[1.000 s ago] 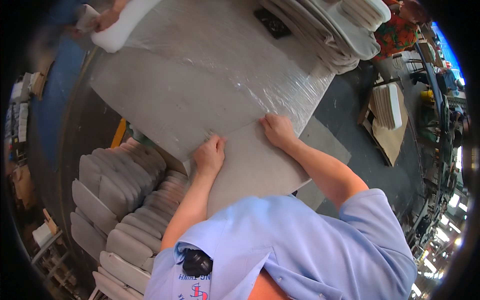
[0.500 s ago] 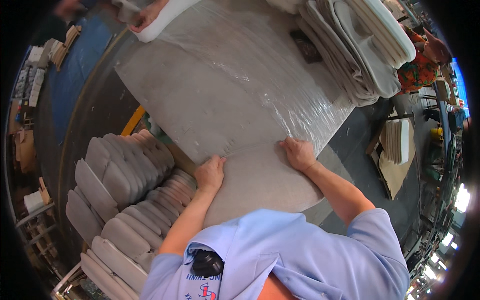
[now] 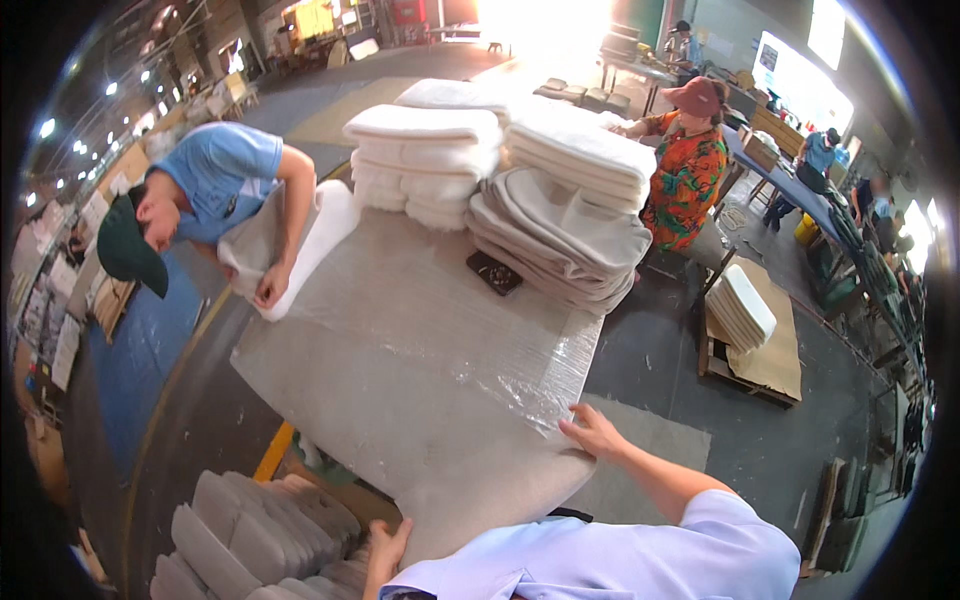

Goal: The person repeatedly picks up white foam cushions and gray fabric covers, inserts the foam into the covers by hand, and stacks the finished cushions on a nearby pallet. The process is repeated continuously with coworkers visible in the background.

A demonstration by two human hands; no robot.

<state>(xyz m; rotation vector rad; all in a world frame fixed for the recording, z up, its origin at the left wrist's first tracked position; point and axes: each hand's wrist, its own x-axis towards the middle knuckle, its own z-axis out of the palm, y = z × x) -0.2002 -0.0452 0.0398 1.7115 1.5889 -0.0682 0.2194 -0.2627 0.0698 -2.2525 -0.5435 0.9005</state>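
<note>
A grey fabric-covered cushion (image 3: 490,505) lies at the near end of the table, against my front. At its left edge is my left hand (image 3: 388,545), thumb and forefinger apart, the thumb touching the fabric. My right hand (image 3: 595,435) rests at the cushion's far right corner with its fingers stretched and spread. Neither hand is closed round anything. Beneath the cushion the grey tabletop (image 3: 350,370) is partly covered by clear plastic film (image 3: 530,385). The cushion's near side is hidden by my shirt.
Grey covers (image 3: 560,235) and white pads (image 3: 430,150) are stacked at the far end, near a dark phone-like object (image 3: 494,272). A co-worker in blue (image 3: 225,170) handles a white pad at the left. Grey cushions (image 3: 250,530) are piled at lower left.
The view has tilted up, showing the far end and co-workers. Both hands have let go of the cushion's far edge; the left is now at its left side, the right at its corner.
</note>
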